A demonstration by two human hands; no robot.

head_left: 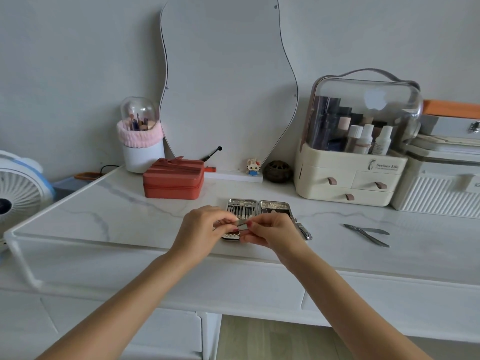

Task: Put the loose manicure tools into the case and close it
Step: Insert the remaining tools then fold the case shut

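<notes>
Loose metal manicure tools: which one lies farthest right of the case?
The grey metal cuticle nippers, alone on the marble top well right of the open silver case; the silver nail clipper lies against the case's right edge.

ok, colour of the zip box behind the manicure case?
Coral red zip box, bow on its lid; head view.

case [274, 205] silver, checkered | box [173, 179] coral | tabletop [130, 216] white, grey-veined

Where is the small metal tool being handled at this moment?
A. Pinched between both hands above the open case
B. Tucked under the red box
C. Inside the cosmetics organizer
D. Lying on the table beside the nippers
A: the left hand and right hand both pinch the small metal tool over the open case.
</notes>
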